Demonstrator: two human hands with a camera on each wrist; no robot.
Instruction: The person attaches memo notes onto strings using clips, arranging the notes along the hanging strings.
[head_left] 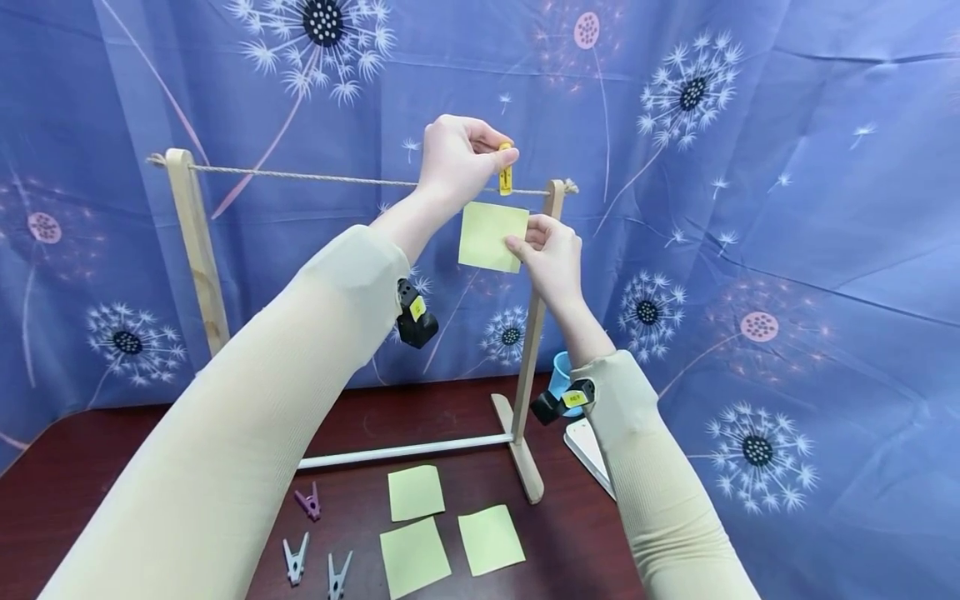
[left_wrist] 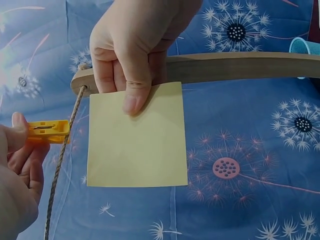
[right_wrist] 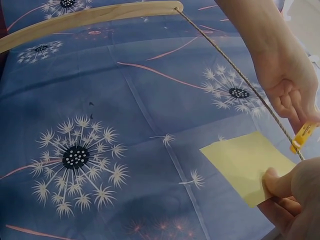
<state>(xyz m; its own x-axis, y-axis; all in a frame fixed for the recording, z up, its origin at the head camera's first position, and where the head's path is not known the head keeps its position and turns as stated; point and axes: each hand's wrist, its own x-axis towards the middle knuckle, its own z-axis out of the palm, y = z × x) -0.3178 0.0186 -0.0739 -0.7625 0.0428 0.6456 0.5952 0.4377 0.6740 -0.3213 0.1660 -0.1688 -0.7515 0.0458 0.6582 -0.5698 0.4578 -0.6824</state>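
My left hand [head_left: 459,158] pinches a yellow clothespin [head_left: 506,171] at the rope [head_left: 315,176], near its right end. In the left wrist view the tip of the clothespin [left_wrist: 50,128] meets the rope [left_wrist: 61,155]. My right hand [head_left: 553,254] holds a yellow sticky note [head_left: 491,237] by its right edge, thumb in front and fingers behind. The note hangs just below the rope and apart from the clothespin. In the right wrist view the note [right_wrist: 247,167] is tilted, with the clothespin [right_wrist: 303,136] beyond it.
The rope runs between two wooden posts [head_left: 197,250] on a stand with a white bottom bar [head_left: 405,452]. On the dark red table [head_left: 465,408] lie three yellow notes [head_left: 416,493], a purple clothespin [head_left: 309,502] and two grey clothespins [head_left: 296,558]. A blue cup [head_left: 559,375] stands behind the right arm.
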